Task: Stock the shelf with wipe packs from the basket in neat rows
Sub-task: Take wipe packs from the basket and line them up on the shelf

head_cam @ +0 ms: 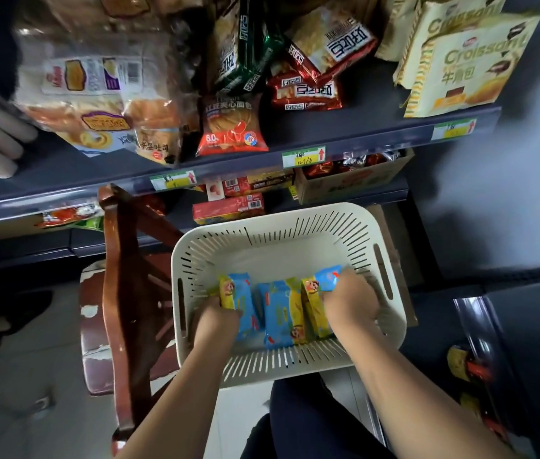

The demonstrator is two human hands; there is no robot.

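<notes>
Basket [391, 246] holds 3 wipe packs [280, 313], hands gripping 2.

Wipe packs [278, 313] under my hands: blue and yellow, cartoon print. Basket [391, 313] cream, slotted walls. Shelf [345, 127] at 12 o'clock dark blue-grey.

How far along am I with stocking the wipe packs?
No wipe packs show on the shelf, so nothing looks done yet. In hand: the left hand grips the left pack and the right hand grips the right pack, both down in the basket. Left: lift those out, fetch the middle pack, and line all three up on the shelf in neat rows.
</notes>
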